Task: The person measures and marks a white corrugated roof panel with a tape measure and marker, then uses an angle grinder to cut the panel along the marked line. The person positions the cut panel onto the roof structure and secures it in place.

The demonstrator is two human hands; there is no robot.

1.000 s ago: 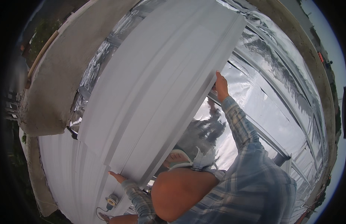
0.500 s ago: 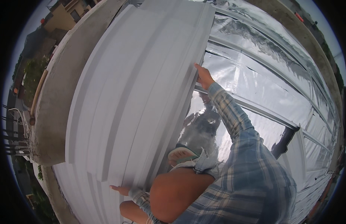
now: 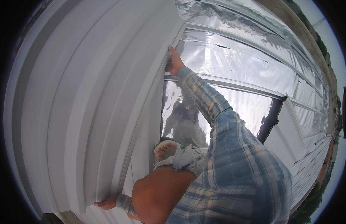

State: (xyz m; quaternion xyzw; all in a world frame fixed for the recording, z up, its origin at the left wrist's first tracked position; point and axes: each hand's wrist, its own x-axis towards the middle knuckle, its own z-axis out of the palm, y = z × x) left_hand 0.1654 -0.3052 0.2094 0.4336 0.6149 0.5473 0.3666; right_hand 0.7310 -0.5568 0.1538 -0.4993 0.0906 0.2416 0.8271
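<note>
A long light-grey ribbed metal roofing sheet (image 3: 102,86) fills the left half of the view, tilted up off the roof. My right hand (image 3: 175,62) grips its right edge farther up, thumb on the face and fingers curled behind. At the sheet's near end, my left hand (image 3: 107,202) holds the lower corner, its fingers partly hidden. Beneath the raised edge shows another grey sheet (image 3: 145,128), lying on the roof. My bent knee (image 3: 156,194) is beside the left forearm, and a sandalled foot (image 3: 167,148) rests close to the lower sheet.
Shiny silver foil (image 3: 240,58) spreads to the right, crossed by metal purlins (image 3: 232,84). A dark torn-looking gap edge (image 3: 270,119) borders a pale sheet (image 3: 288,130). A concrete parapet (image 3: 318,48) runs along the far right, with trees and sky beyond.
The roofing sheet has risen toward me and shifted left, now covering the left parapet from sight. Both hands moved left with it, and more of the lower sheet shows.
</note>
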